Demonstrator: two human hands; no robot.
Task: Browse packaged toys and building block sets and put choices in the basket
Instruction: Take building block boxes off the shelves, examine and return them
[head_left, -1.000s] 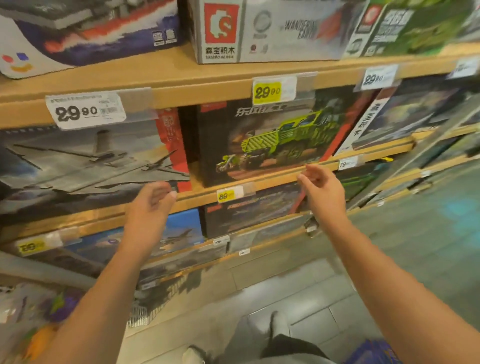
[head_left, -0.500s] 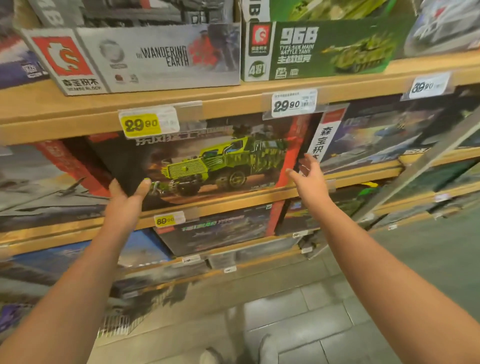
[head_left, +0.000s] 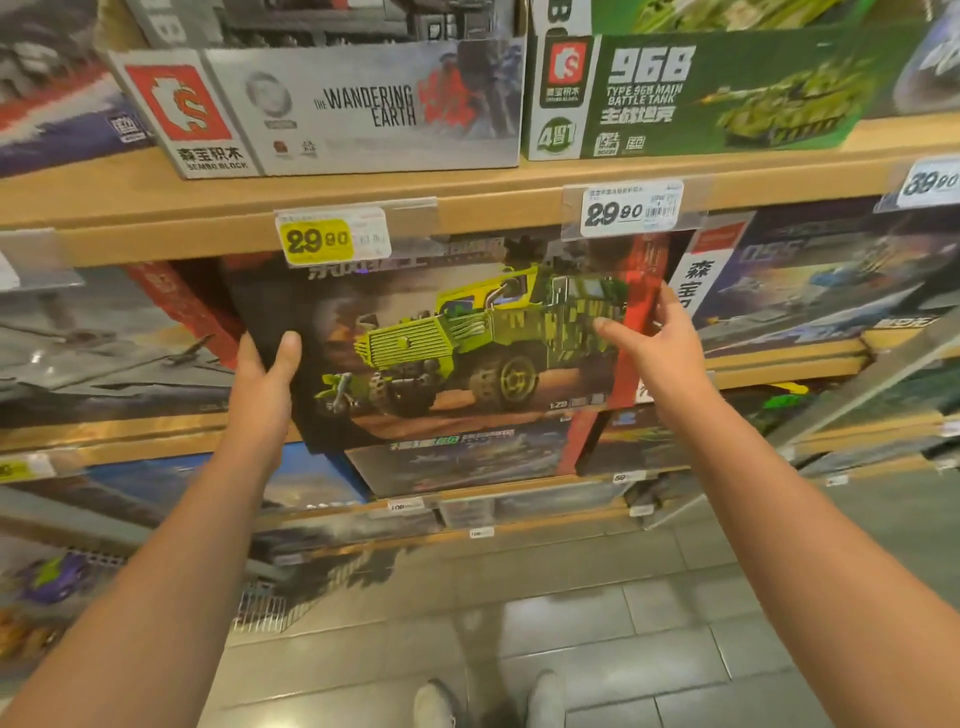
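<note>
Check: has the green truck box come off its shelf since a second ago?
Yes. The green truck box now hangs below its shelf lip, covering it, gripped by left hand and right hand; earlier it sat behind the lip.

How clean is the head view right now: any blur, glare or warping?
Head view: the truck box and both hands, left and right, read fairly sharp; edge boxes smear; shelf bows from the wide lens; glare on the left jet box.
</note>
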